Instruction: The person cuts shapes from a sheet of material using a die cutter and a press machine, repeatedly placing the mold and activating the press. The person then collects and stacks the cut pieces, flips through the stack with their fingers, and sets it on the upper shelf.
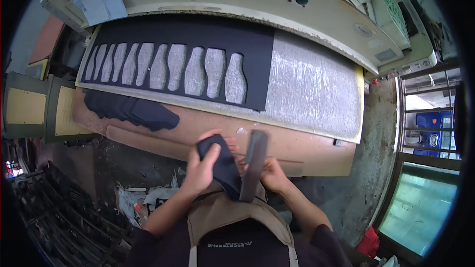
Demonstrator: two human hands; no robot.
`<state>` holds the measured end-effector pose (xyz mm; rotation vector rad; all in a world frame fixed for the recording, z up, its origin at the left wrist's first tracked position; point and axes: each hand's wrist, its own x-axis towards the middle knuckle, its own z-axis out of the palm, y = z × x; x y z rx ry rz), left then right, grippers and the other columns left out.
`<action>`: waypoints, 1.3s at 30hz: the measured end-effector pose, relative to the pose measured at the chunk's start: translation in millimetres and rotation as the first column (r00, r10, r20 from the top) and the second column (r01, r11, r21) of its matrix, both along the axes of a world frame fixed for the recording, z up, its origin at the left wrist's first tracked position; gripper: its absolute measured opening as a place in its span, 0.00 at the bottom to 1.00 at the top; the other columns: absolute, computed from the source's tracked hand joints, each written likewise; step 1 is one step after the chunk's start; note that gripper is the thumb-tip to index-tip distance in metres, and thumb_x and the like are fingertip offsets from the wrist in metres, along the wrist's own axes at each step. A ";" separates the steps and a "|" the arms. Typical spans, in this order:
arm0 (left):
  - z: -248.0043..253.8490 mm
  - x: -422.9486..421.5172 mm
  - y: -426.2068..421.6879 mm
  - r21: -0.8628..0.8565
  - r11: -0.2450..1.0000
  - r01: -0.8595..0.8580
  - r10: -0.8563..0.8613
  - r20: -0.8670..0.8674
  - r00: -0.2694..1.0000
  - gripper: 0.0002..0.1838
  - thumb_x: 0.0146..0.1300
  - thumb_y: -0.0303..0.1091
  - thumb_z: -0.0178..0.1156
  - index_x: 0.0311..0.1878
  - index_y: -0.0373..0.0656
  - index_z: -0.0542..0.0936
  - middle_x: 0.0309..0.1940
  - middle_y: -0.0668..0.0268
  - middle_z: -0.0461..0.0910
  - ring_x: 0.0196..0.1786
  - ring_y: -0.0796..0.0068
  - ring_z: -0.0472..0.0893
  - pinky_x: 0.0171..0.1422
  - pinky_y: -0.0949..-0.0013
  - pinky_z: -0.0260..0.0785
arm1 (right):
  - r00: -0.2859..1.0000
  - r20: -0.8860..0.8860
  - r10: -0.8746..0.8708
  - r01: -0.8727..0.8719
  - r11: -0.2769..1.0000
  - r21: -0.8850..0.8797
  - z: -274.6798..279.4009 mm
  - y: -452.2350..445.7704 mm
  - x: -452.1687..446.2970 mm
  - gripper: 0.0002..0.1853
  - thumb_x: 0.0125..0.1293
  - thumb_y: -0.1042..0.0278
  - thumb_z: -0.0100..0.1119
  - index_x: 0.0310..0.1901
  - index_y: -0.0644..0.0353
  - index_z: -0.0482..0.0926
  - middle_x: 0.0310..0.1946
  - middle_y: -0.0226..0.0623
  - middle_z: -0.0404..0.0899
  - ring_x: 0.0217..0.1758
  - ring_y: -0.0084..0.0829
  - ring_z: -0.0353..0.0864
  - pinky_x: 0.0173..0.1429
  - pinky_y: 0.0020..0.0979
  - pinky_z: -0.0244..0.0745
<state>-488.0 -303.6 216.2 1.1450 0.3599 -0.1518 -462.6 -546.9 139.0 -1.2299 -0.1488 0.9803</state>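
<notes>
Left hand (204, 164) grasped one dark piece (225, 167) at the table's (321, 155) near side; right hand (274, 174) gripped one blurred bar (254, 165) just right of it. Beyond, one black sheet (257, 71) had eleven holes (176, 66); one overlapping pile (132, 111) lay left.

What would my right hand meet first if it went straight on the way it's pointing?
Probably the dark piece in your left hand: your right hand, gripping the bar, points toward it, though their spacing in depth isn't clear.
</notes>
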 end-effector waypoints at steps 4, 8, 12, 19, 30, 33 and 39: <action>-10.9 24.1 101.4 -0.277 0.835 -0.476 0.534 0.193 0.823 0.27 0.80 0.35 0.56 0.79 0.42 0.68 0.60 0.46 0.86 0.54 0.54 0.88 0.67 0.56 0.79 | 0.733 0.156 -0.662 0.678 0.693 -0.245 42.7 -2.2 43.3 0.12 0.78 0.73 0.58 0.56 0.67 0.85 0.43 0.42 0.89 0.39 0.30 0.88 0.45 0.31 0.85; -84.4 32.0 169.2 0.487 0.677 -0.552 0.441 0.332 0.834 0.35 0.75 0.38 0.63 0.81 0.39 0.67 0.70 0.43 0.79 0.67 0.44 0.81 0.78 0.47 0.70 | 0.668 0.712 -0.219 0.692 0.535 -0.484 22.4 -7.4 120.7 0.19 0.80 0.70 0.58 0.68 0.65 0.78 0.33 0.44 0.88 0.30 0.36 0.85 0.35 0.37 0.77; -130.2 46.5 182.2 0.877 -0.413 -0.245 0.128 0.322 0.938 0.39 0.65 0.38 0.75 0.77 0.36 0.73 0.77 0.43 0.72 0.75 0.38 0.74 0.82 0.44 0.63 | 0.539 0.838 0.084 0.758 0.386 -0.526 5.6 39.2 183.0 0.24 0.79 0.69 0.57 0.74 0.61 0.75 0.34 0.52 0.89 0.30 0.51 0.89 0.35 0.50 0.79; -144.1 161.9 -2.5 0.927 0.220 -0.305 -0.512 0.376 0.773 0.35 0.60 0.38 0.76 0.67 0.28 0.80 0.69 0.47 0.83 0.78 0.47 0.77 0.90 0.42 0.55 | 0.678 0.702 0.219 0.654 0.257 -0.712 -36.9 68.7 217.4 0.25 0.78 0.69 0.57 0.74 0.60 0.76 0.48 0.53 0.90 0.38 0.50 0.90 0.45 0.46 0.85; -132.1 174.5 -10.0 0.951 0.272 -0.146 -0.549 0.278 0.788 0.40 0.59 0.40 0.75 0.71 0.26 0.76 0.73 0.44 0.79 0.83 0.49 0.71 0.90 0.42 0.50 | 0.315 0.949 -0.024 0.845 0.462 -0.269 -81.9 69.0 170.4 0.25 0.80 0.68 0.54 0.75 0.63 0.78 0.69 0.48 0.83 0.65 0.45 0.79 0.70 0.41 0.72; -132.6 175.6 -10.4 0.963 0.245 -0.114 -0.564 0.238 0.791 0.40 0.59 0.40 0.74 0.71 0.26 0.75 0.73 0.44 0.79 0.83 0.48 0.71 0.90 0.43 0.50 | 0.330 0.943 -0.035 0.846 0.454 -0.279 -80.3 72.0 170.5 0.26 0.79 0.70 0.55 0.75 0.63 0.78 0.69 0.45 0.84 0.66 0.43 0.78 0.71 0.42 0.69; -128.3 181.9 -16.1 0.974 0.203 -0.103 -0.560 0.202 0.804 0.42 0.59 0.38 0.73 0.74 0.25 0.73 0.76 0.45 0.77 0.84 0.48 0.69 0.91 0.44 0.49 | 0.366 0.930 -0.044 0.823 0.481 -0.301 -71.9 68.8 179.7 0.25 0.79 0.68 0.55 0.74 0.64 0.79 0.70 0.45 0.83 0.66 0.44 0.79 0.71 0.41 0.68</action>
